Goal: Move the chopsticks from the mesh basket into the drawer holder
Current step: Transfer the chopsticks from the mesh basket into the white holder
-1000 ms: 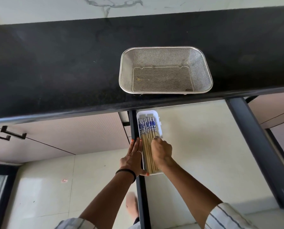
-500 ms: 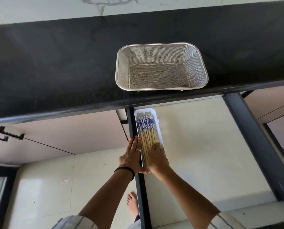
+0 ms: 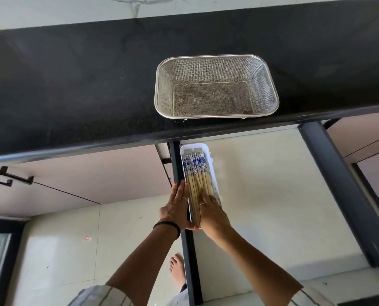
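Our flat right hand [image 3: 212,212] presses the chopsticks [image 3: 196,177] level in the white holder [image 3: 208,149]; our left hand [image 3: 175,207], fingers straight, steadies its side.

black countertop [image 3: 73,85] | mesh basket [image 3: 270,85] stands near its front edge | nothing inside it

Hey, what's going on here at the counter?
A person is settling chopsticks into a white holder in the open drawer. The right hand lies flat on the bundle; the left hand rests against the holder's side. The mesh basket on the black countertop holds no chopsticks.
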